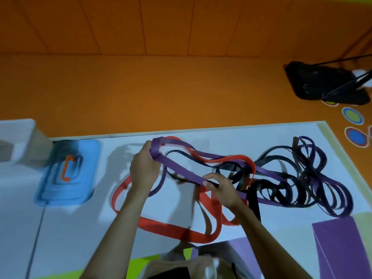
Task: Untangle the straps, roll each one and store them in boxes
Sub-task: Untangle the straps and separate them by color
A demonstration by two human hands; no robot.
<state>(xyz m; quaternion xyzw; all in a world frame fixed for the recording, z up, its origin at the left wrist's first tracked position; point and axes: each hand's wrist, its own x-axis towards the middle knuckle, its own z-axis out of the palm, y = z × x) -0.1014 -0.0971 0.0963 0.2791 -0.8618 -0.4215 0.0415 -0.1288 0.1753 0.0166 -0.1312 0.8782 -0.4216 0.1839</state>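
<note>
A tangle of purple, red and black straps lies across the white table [181,206]. My left hand [144,168] grips a folded loop of the purple strap [181,172], lifted at the table's middle. My right hand [223,188] pinches the same purple strap a little further along. The red strap [161,226] loops loosely under and around both hands. The black strap [279,188] and more purple coils pile up to the right.
A blue box lid [80,184] with an orange handle lies at the left, next to a white box [22,141]. A purple box [342,244] stands at the right front. Orange floor lies beyond the table, with a black bag [322,83] at the far right.
</note>
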